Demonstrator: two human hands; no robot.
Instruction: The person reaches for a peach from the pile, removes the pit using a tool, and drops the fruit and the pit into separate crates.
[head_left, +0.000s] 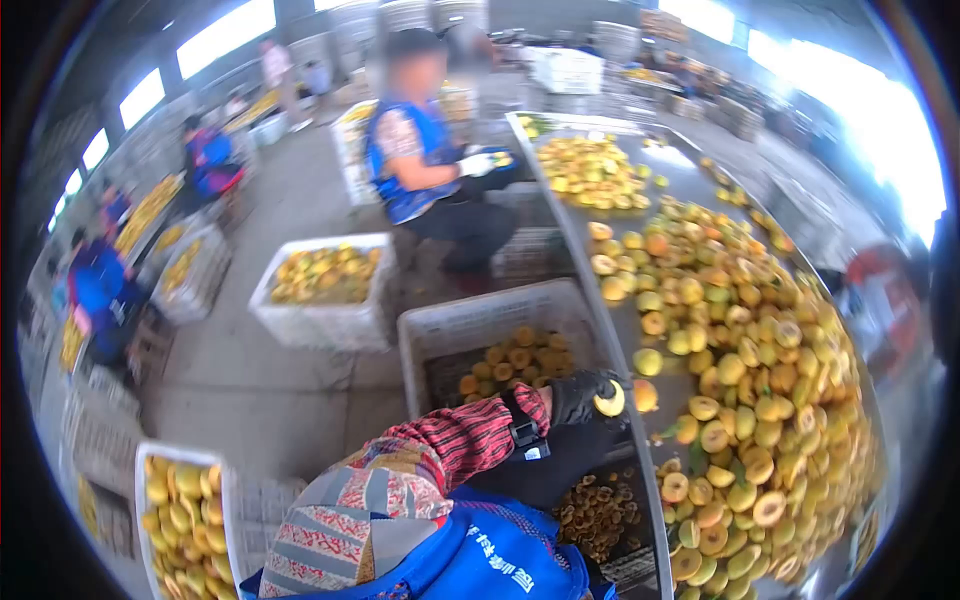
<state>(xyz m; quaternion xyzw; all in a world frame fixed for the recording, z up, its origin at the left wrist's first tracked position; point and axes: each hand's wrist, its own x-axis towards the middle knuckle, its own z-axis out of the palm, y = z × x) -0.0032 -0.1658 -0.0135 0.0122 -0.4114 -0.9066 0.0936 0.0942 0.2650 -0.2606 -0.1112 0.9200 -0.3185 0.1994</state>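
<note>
My left hand (582, 398), in a dark glove, reaches to the near edge of the metal table (622, 345). Its fingers are closed around a pale yellow peach (609, 399), whose cut face seems to show. A red striped sleeve (470, 438) and a dark wrist strap cover that arm. Just beyond the hand, a peach half (645, 395) lies on the table. Many yellow peaches (750, 400), several of them cut open with a hollow, are heaped to the right. My right hand does not show.
Left of the table stands a white crate (490, 310) partly filled with peaches. Below my arm lies a heap of brown pits (600, 512). More peach-filled crates (325, 275) stand on the floor. A co-worker in a blue vest (410, 150) sits at the table's far side.
</note>
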